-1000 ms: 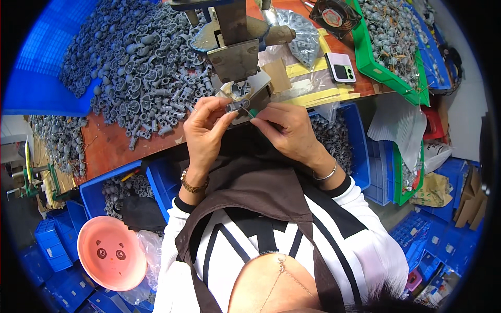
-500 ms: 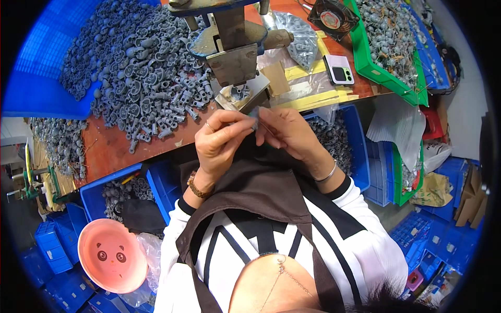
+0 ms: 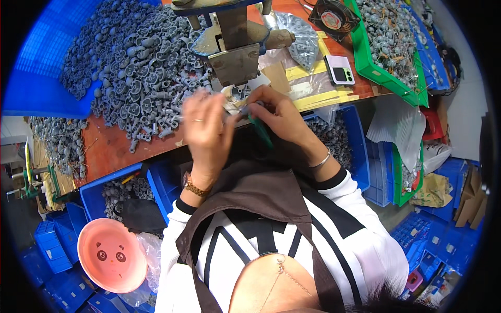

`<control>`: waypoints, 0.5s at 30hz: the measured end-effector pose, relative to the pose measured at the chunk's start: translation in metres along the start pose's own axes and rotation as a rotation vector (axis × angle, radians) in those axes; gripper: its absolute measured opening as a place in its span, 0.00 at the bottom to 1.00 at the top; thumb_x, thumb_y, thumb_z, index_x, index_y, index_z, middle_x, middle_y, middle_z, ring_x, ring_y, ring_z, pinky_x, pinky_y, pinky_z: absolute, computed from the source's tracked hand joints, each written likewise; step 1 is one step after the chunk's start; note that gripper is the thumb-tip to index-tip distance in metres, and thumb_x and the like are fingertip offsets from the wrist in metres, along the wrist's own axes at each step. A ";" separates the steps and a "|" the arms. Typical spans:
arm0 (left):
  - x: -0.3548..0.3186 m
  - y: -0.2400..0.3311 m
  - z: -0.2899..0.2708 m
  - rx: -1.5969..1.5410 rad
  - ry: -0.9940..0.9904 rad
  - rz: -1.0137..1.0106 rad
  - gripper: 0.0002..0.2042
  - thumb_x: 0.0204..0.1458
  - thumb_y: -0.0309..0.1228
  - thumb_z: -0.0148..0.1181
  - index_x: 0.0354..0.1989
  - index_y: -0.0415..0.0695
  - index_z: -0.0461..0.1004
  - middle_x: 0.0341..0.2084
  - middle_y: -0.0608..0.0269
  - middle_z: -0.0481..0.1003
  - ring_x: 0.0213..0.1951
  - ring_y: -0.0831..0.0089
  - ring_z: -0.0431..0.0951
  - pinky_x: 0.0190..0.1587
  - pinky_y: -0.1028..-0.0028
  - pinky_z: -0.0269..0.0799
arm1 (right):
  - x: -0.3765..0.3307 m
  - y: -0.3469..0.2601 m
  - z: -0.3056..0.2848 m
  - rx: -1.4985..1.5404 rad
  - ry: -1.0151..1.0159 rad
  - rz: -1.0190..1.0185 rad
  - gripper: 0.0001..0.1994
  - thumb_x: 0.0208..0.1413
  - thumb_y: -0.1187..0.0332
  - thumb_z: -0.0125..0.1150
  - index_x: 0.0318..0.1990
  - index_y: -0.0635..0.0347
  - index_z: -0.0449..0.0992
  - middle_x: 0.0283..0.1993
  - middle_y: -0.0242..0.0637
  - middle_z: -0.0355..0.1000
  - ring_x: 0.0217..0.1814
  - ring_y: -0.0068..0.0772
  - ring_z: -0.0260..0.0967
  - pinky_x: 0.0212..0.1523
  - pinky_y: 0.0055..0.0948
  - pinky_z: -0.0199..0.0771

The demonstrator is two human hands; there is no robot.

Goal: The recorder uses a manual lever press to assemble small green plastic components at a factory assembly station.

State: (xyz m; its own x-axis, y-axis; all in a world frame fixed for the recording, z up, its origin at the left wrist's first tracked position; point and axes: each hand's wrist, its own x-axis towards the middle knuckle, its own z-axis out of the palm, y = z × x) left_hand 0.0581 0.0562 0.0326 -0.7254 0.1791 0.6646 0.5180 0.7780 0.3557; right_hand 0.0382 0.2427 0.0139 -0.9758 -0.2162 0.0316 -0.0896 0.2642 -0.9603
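My right hand (image 3: 279, 116) is closed around a thin green tool (image 3: 259, 131) that points down toward my lap; its fingertips pinch something small and grey. My left hand (image 3: 204, 129) is just to its left, blurred by motion, fingers raised, with a ring and a wrist watch; I cannot see whether it holds anything. Both hands are at the front edge of the wooden bench (image 3: 112, 148), right below a grey metal press (image 3: 236, 49). A big heap of grey moulded parts (image 3: 133, 68) lies to the left of the press.
A phone (image 3: 342, 70), a small fan (image 3: 332, 14) and a bag of grey parts (image 3: 301, 37) lie right of the press. A green tray (image 3: 371, 67) of parts stands at far right. Blue bins (image 3: 356, 148) flank my lap. A pink panda bowl (image 3: 111, 255) sits lower left.
Both hands have drawn back from the press toward my body. The left hand has swung left and is now blurred; the green tool has tilted downward in the right hand.
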 end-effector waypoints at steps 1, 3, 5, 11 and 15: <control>0.001 0.003 0.004 -0.075 -0.093 0.047 0.15 0.44 0.23 0.66 0.43 0.41 0.78 0.38 0.58 0.75 0.42 0.64 0.75 0.50 0.63 0.69 | 0.004 0.006 0.004 0.169 -0.053 -0.054 0.05 0.59 0.72 0.58 0.40 0.63 0.70 0.33 0.27 0.72 0.32 0.17 0.69 0.35 0.17 0.68; -0.001 0.004 0.009 -0.296 -0.158 -0.182 0.14 0.44 0.24 0.67 0.41 0.41 0.78 0.35 0.59 0.75 0.35 0.68 0.74 0.42 0.68 0.69 | 0.007 0.005 0.008 0.338 -0.105 -0.108 0.06 0.59 0.72 0.58 0.40 0.63 0.71 0.32 0.28 0.72 0.32 0.17 0.69 0.35 0.17 0.68; -0.001 0.000 0.018 -0.519 -0.114 -0.344 0.10 0.45 0.24 0.68 0.37 0.39 0.79 0.27 0.61 0.75 0.20 0.76 0.68 0.23 0.76 0.62 | 0.007 -0.002 0.009 0.404 -0.049 0.064 0.05 0.59 0.72 0.58 0.37 0.65 0.72 0.33 0.29 0.73 0.32 0.17 0.70 0.33 0.19 0.69; 0.005 -0.013 0.032 -0.365 -0.101 -0.419 0.09 0.45 0.25 0.68 0.36 0.39 0.79 0.24 0.62 0.72 0.21 0.74 0.66 0.24 0.74 0.61 | 0.005 -0.011 0.015 -0.314 0.159 -0.067 0.06 0.53 0.70 0.63 0.32 0.64 0.76 0.27 0.37 0.76 0.26 0.28 0.74 0.30 0.26 0.71; 0.012 -0.018 0.032 -0.390 -0.167 -0.347 0.10 0.43 0.25 0.70 0.36 0.43 0.80 0.20 0.62 0.66 0.21 0.73 0.65 0.23 0.73 0.60 | 0.003 -0.014 0.011 -0.381 0.161 -0.076 0.07 0.50 0.69 0.65 0.33 0.63 0.77 0.26 0.40 0.76 0.26 0.34 0.75 0.29 0.28 0.72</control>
State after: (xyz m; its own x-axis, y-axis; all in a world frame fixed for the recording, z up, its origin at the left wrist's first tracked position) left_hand 0.0254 0.0634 0.0130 -0.9292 0.0699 0.3629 0.3423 0.5328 0.7739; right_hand 0.0384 0.2275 0.0248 -0.9796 -0.1071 0.1701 -0.2004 0.5883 -0.7834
